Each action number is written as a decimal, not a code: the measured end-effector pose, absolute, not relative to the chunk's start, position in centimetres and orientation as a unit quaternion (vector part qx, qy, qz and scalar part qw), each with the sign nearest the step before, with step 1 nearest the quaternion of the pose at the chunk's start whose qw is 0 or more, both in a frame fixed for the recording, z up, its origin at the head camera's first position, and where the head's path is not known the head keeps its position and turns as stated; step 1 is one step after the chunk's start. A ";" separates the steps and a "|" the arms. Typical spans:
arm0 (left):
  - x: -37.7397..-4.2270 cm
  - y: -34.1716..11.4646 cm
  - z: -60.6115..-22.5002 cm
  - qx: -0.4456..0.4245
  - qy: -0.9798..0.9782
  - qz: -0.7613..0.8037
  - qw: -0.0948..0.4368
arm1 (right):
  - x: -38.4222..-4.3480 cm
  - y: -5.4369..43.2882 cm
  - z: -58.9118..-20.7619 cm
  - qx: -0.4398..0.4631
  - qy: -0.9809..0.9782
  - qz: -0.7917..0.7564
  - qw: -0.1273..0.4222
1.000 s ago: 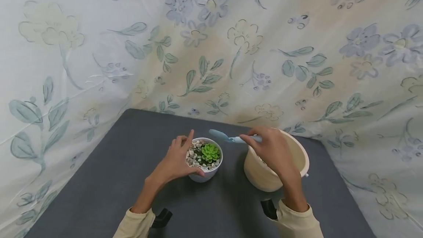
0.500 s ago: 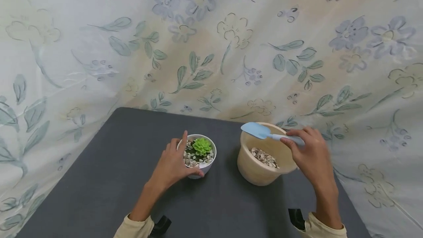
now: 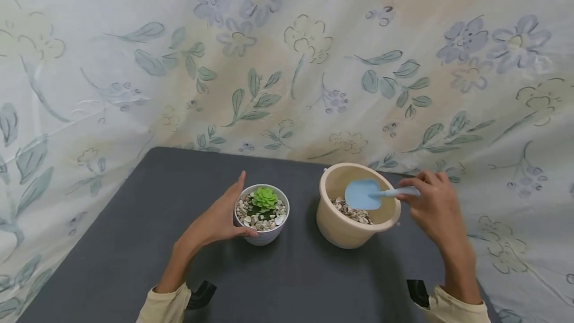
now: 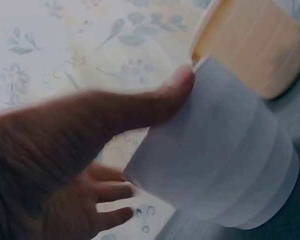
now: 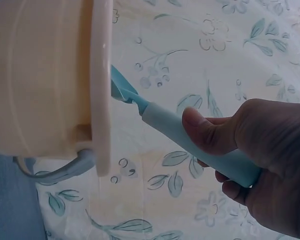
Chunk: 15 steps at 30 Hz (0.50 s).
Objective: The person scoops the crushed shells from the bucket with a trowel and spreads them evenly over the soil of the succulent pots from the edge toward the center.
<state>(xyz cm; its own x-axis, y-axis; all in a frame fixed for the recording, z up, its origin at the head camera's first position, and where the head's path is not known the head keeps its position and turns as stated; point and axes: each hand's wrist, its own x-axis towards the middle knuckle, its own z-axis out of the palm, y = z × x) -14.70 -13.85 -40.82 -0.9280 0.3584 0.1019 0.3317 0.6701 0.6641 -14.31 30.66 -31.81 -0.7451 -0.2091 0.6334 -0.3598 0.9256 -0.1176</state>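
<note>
My right hand [image 3: 432, 206] grips the handle of a light blue hand trowel [image 3: 363, 195], whose blade is over the mouth of a cream bucket [image 3: 347, 236]. In the right wrist view, thumb and fingers wrap the trowel handle [image 5: 190, 142]. Shell-like pebbles [image 3: 352, 212] lie in the bucket. A small white pot [image 3: 262, 237] holds a green succulent [image 3: 264, 197] among pale pebbles. My left hand [image 3: 213, 221] is spread at the pot's left side. In the left wrist view its thumb [image 4: 175, 95] lies along the rim, and the fingers [image 4: 115, 192] stretch out loosely beyond.
A dark grey table [image 3: 134, 243] carries both containers, with the bucket to the right of the pot. Behind it hangs a floral cloth [image 3: 269, 64]. The bucket has a grey handle [image 5: 65, 170] hanging on its side.
My right hand has carried the trowel from near the pot back to the right, and its blade now tilts into the bucket's mouth. My left hand stays at the pot, its fingers looser.
</note>
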 end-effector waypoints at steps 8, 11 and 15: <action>-14.1 -11.1 -42.2 0.092 0.937 0.334 -0.044 | -15.0 31.3 -32.8 0.141 -0.931 0.105 0.321; -13.1 -9.2 -42.8 0.038 0.951 0.284 -0.118 | -15.4 31.4 -33.5 0.139 -0.934 0.093 0.316; -12.3 -8.3 -43.0 0.004 0.960 0.210 -0.187 | -15.9 31.4 -34.2 0.137 -0.940 0.070 0.305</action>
